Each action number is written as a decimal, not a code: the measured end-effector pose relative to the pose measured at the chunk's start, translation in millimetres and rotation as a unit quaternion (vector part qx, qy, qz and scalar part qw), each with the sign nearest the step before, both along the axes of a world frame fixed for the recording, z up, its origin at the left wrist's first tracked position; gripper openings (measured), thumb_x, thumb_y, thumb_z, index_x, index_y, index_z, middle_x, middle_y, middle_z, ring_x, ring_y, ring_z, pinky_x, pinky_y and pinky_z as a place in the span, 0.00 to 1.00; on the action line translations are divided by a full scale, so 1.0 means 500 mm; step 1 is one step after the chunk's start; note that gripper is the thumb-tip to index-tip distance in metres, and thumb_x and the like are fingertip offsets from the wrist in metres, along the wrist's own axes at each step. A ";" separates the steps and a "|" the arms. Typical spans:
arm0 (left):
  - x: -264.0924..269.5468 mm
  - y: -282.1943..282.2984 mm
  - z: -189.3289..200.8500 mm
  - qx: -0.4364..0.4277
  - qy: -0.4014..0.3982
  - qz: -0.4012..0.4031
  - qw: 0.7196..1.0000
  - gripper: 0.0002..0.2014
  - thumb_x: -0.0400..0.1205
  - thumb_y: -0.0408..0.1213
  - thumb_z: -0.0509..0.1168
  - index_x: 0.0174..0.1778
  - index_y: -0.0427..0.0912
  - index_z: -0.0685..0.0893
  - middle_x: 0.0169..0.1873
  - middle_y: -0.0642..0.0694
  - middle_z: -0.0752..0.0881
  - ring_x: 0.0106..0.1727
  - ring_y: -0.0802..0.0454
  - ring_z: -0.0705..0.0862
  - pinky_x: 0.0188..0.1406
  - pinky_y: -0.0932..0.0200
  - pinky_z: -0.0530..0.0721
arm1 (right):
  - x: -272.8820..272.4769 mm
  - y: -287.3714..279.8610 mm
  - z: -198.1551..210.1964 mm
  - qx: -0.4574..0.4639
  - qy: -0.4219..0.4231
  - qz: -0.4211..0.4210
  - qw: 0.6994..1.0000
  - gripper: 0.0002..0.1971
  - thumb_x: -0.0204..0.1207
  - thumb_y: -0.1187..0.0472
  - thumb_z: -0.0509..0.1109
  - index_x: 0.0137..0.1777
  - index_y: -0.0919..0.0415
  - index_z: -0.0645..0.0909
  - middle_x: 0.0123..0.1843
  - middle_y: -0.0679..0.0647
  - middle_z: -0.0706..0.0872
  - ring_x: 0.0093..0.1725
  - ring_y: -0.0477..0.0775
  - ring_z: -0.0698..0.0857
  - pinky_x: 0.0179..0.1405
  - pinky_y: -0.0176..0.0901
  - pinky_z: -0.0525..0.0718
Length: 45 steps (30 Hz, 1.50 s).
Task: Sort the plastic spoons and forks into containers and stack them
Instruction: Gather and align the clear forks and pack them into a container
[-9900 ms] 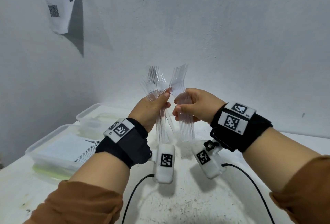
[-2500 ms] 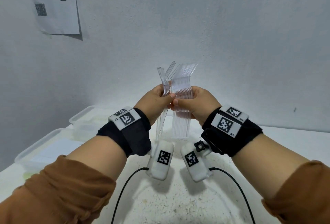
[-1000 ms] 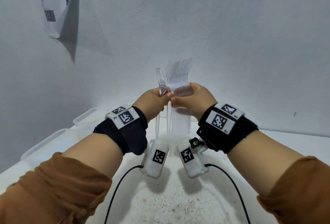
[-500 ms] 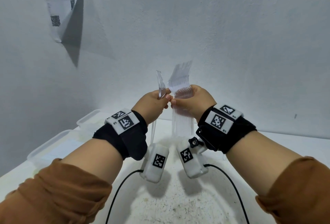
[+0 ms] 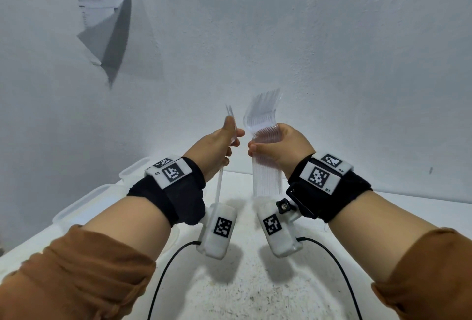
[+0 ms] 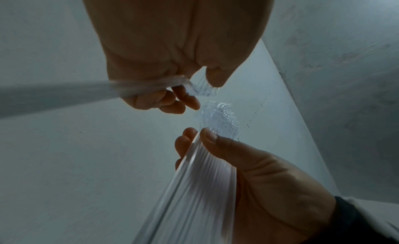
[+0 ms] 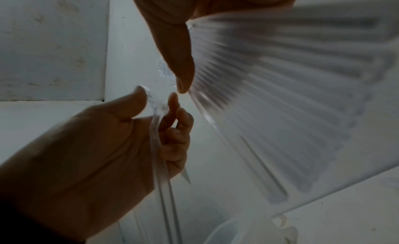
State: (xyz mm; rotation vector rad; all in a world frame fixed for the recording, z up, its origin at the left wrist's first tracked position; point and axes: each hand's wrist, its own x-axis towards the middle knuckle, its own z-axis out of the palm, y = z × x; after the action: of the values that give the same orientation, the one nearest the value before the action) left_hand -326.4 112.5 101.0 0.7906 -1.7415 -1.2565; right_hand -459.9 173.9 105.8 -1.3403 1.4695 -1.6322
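My right hand [image 5: 253, 148] grips a neat stack of clear plastic forks [image 5: 263, 112] upright, tines up, with the handles [image 5: 267, 179] hanging below the fist. In the right wrist view the stack [image 7: 280, 97] fans out under the thumb. My left hand [image 5: 233, 137] pinches one or two separate clear forks [image 5: 219, 187] upright, a small gap to the left of the stack. The left wrist view shows those forks [image 6: 202, 89] in the left fingers, with the right hand's stack [image 6: 194, 188] below them. Both hands are raised above the white table [image 5: 242, 294].
Two clear plastic containers [image 5: 132, 169] [image 5: 84, 199] stand at the table's left, partly hidden by my left forearm. A container rim [image 7: 226, 230] shows in the right wrist view. White walls close off the back and left. Cables trail from both wrist cameras.
The hands have drawn slightly apart. The left hand's forks, held against the right hand's stack a second ago, now stand clear of it. The stack is tighter.
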 end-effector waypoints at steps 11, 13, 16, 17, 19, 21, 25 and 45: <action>-0.022 0.007 0.003 -0.001 0.072 0.027 0.997 0.07 0.86 0.37 0.58 0.43 0.44 0.77 0.33 0.50 0.84 0.28 0.59 0.77 0.32 0.66 0.78 | -0.003 0.008 -0.002 -0.019 -0.020 0.011 1.000 0.13 0.67 0.75 0.76 0.40 0.58 0.77 0.42 0.58 0.88 0.41 0.55 0.87 0.48 0.52 0.87; -0.024 0.007 0.006 0.001 0.082 0.027 0.996 0.04 0.86 0.35 0.59 0.46 0.42 0.78 0.33 0.49 0.86 0.28 0.60 0.79 0.32 0.67 0.80 | -0.007 0.007 -0.003 -0.022 -0.030 0.006 0.999 0.13 0.66 0.75 0.76 0.39 0.58 0.77 0.43 0.59 0.89 0.43 0.57 0.88 0.51 0.55 0.87; -0.024 0.006 0.009 0.012 0.104 0.027 0.994 0.04 0.84 0.32 0.61 0.53 0.41 0.78 0.35 0.49 0.87 0.31 0.60 0.82 0.32 0.71 0.83 | -0.014 0.004 -0.004 -0.025 -0.042 -0.003 0.999 0.13 0.66 0.74 0.76 0.39 0.57 0.78 0.42 0.57 0.89 0.47 0.60 0.89 0.53 0.56 0.87; -0.022 0.005 0.009 0.015 0.109 0.030 0.993 0.04 0.84 0.31 0.61 0.53 0.41 0.79 0.36 0.49 0.87 0.32 0.60 0.83 0.33 0.71 0.83 | -0.016 0.003 -0.004 -0.026 -0.046 -0.003 0.999 0.13 0.66 0.74 0.76 0.39 0.57 0.78 0.43 0.58 0.89 0.49 0.61 0.89 0.53 0.56 0.87; -0.019 0.004 0.008 0.020 0.112 0.041 0.993 0.04 0.84 0.31 0.62 0.51 0.41 0.79 0.37 0.48 0.87 0.33 0.60 0.85 0.33 0.71 0.84 | -0.015 0.001 -0.005 -0.030 -0.050 0.000 0.998 0.13 0.66 0.74 0.76 0.39 0.58 0.78 0.46 0.60 0.89 0.51 0.63 0.88 0.53 0.55 0.87; -0.016 0.002 0.007 0.032 0.121 0.049 0.991 0.03 0.84 0.31 0.61 0.50 0.41 0.80 0.37 0.47 0.87 0.31 0.61 0.85 0.33 0.70 0.84 | -0.008 -0.004 -0.004 -0.033 -0.044 0.006 0.998 0.13 0.67 0.74 0.77 0.40 0.58 0.78 0.45 0.59 0.89 0.48 0.60 0.89 0.51 0.53 0.88; -0.011 -0.003 0.009 0.044 0.137 0.059 0.988 0.05 0.85 0.33 0.60 0.53 0.37 0.79 0.36 0.46 0.85 0.32 0.57 0.85 0.29 0.69 0.84 | 0.013 -0.022 -0.005 -0.036 0.005 0.001 0.999 0.12 0.67 0.70 0.78 0.40 0.57 0.77 0.44 0.56 0.88 0.44 0.54 0.88 0.47 0.49 0.88; 0.129 -0.110 0.041 0.086 0.181 0.058 0.978 0.09 0.87 0.32 0.56 0.42 0.41 0.76 0.34 0.45 0.79 0.34 0.54 0.82 0.29 0.69 0.86 | 0.158 -0.180 -0.004 -0.017 0.027 0.000 0.999 0.13 0.66 0.70 0.78 0.39 0.53 0.78 0.41 0.50 0.88 0.46 0.54 0.89 0.53 0.55 0.87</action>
State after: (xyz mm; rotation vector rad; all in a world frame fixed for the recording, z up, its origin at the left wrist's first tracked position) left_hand -261.9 57.5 121.6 0.6995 -1.2920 -1.3859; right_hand -381.1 84.1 103.9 -1.4128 1.4789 -1.6393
